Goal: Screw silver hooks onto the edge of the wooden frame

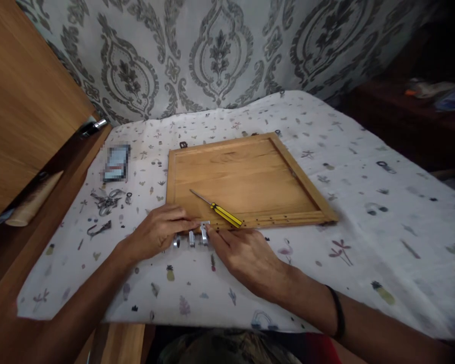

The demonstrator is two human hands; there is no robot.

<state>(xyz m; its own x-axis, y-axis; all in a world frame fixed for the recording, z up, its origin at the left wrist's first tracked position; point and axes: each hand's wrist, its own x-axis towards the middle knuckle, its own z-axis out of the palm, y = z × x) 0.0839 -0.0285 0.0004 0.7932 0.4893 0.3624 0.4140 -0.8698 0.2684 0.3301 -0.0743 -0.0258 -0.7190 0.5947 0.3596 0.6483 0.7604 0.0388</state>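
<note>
A square wooden frame panel lies flat on the patterned cloth. A screwdriver with a yellow and black handle rests on its near part. Small metal hook pieces stand in a row against the panel's near edge. My left hand curls over the left end of that row, fingers closed on the metal. My right hand pinches the rightmost metal piece at the panel's edge.
A phone lies on the cloth at the left, with a pile of dark metal hardware and one loose hook below it. A wooden board leans at the far left. Dark furniture stands at the right.
</note>
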